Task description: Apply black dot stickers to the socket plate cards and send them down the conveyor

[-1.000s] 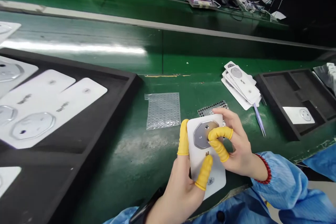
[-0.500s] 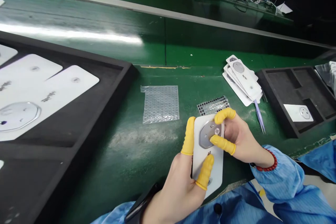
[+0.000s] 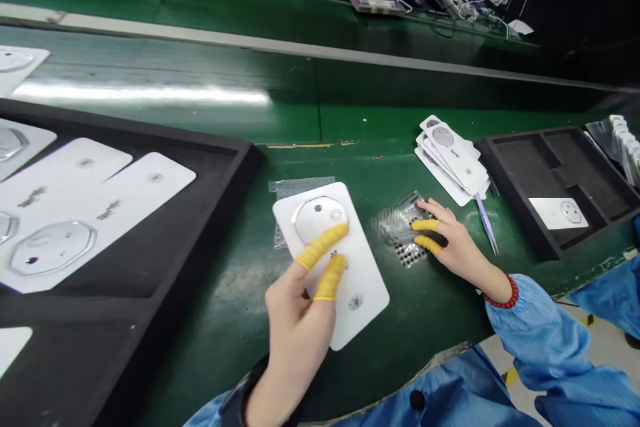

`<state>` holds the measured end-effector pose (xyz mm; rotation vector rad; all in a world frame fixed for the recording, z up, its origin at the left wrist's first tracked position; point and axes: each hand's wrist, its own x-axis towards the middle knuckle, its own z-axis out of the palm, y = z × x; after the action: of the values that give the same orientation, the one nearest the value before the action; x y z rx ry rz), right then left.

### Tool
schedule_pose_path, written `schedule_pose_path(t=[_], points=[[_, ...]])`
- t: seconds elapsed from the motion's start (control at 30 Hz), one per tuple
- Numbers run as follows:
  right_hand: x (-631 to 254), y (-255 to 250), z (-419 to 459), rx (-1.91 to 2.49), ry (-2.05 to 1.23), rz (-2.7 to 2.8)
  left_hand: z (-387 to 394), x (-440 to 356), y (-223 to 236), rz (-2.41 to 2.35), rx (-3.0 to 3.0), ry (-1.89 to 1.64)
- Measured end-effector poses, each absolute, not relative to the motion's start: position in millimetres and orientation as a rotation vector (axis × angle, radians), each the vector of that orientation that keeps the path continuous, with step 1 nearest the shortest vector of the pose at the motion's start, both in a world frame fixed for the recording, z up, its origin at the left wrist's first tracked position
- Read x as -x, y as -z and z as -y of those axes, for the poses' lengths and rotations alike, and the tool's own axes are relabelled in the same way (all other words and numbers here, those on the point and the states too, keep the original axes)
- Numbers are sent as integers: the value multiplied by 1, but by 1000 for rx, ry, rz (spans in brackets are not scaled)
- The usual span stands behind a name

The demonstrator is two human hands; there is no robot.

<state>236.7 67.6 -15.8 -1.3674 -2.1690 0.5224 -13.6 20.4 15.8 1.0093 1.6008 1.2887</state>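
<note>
The left hand, its two yellow-cotted fingers laid across the white card, presses on the card, which lies on the green surface partly over a clear bubble sheet; whether it grips is hidden. The right hand rests its cotted fingertips on a smaller bubble sheet dotted black, its hold unclear, near a stack of white cards and tweezers.
</note>
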Motion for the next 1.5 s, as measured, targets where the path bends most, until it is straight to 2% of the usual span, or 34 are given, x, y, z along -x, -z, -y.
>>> schedule_pose_path(t=[0.13,0.3,0.6,0.7,0.9,0.97,1.03,1.13,1.3,1.4,1.5], points=[[-232,12,-67,1255,-544,2007,-32,19,-16,-1613,-1043,-1098],[-219,-9,-54,1051,-551,2060,-35,2,-16,-1278,-963,-884],[-208,-26,-52,859,-666,2195,-31,-6,-13,-1221,-840,-933],[-193,-26,-52,789,-515,2256,-31,-6,-11,-1190,-766,-921],[-169,-12,-40,685,80,2484,-21,-9,-4,-1246,-599,-945],[-167,-3,-39,608,174,2447,-18,-11,-1,-1315,-574,-1003],[-169,6,-44,505,136,2422,-19,-12,2,-1371,-574,-1047],[-180,9,-55,466,-86,2464,-26,-12,5,-1400,-602,-1049],[-200,-3,-63,765,-500,2505,-40,-4,4,-1347,-701,-943],[-203,5,-69,952,-534,2525,-48,5,5,-1373,-821,-902],[-208,19,-79,1082,-579,2455,-50,16,4,-1504,-948,-1004]])
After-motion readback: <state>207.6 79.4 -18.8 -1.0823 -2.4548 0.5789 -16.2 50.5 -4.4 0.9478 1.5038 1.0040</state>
